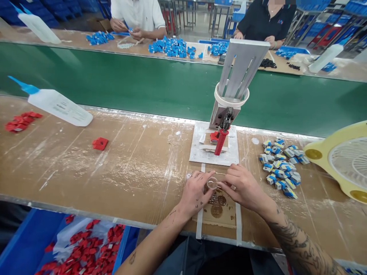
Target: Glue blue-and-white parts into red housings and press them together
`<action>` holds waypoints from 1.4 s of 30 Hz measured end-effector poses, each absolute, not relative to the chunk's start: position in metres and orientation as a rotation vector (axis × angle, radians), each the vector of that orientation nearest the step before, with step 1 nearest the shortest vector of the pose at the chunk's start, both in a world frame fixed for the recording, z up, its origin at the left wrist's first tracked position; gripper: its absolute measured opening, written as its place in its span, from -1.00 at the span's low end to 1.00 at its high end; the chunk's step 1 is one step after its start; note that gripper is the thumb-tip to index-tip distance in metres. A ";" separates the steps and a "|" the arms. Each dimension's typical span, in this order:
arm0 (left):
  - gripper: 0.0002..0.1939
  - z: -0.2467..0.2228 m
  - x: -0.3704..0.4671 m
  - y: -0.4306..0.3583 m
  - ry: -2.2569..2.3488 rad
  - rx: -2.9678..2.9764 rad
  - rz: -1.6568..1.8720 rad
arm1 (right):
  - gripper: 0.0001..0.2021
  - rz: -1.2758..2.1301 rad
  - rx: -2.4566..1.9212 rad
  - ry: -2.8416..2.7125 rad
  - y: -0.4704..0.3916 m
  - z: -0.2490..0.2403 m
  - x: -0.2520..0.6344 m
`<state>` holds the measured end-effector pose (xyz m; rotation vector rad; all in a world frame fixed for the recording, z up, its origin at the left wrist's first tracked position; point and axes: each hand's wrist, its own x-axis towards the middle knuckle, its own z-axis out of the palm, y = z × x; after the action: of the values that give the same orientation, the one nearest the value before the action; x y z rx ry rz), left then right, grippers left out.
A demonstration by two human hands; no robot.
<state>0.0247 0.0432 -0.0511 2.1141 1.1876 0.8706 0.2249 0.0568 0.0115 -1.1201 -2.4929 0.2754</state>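
My left hand closes its fingers round the side of a small clear round cup, just above the cardboard patch. Across from it, my right hand pinches a thin pale stick, whose end points left over the cup's far side. The right fingertips are beside the cup's rim; whether they touch it I cannot tell. Beyond both hands stands a toggle press with a red handle on a white base plate. A red plastic part sits in the press behind that handle.
A glue bottle lies left, near loose red parts. Blue-and-white parts and a yellow fan are right. A blue bin of red parts is below left. Past the green belt, two people handle blue parts.
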 end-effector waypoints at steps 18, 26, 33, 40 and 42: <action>-0.51 -0.052 0.024 0.044 1.214 2.106 0.840 | -0.80 0.146 -1.049 -2.778 0.068 0.023 0.207; -0.58 -0.052 0.025 0.044 1.251 2.084 0.810 | -0.82 0.384 -1.197 -2.967 0.076 0.041 0.196; -0.51 -0.054 0.025 0.044 1.222 2.114 0.851 | -0.81 0.323 -1.208 -2.941 0.073 0.041 0.203; -0.62 -0.051 0.026 0.045 1.218 2.134 0.832 | -0.81 0.412 -1.275 -2.980 0.076 0.045 0.193; -0.62 -0.051 0.026 0.045 1.224 2.138 0.830 | -0.81 0.436 -1.306 -2.967 0.077 0.044 0.194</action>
<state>0.0264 0.0447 -0.0513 2.1382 1.2239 0.8301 0.1937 0.0766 0.0437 -1.3062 -2.9672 0.4357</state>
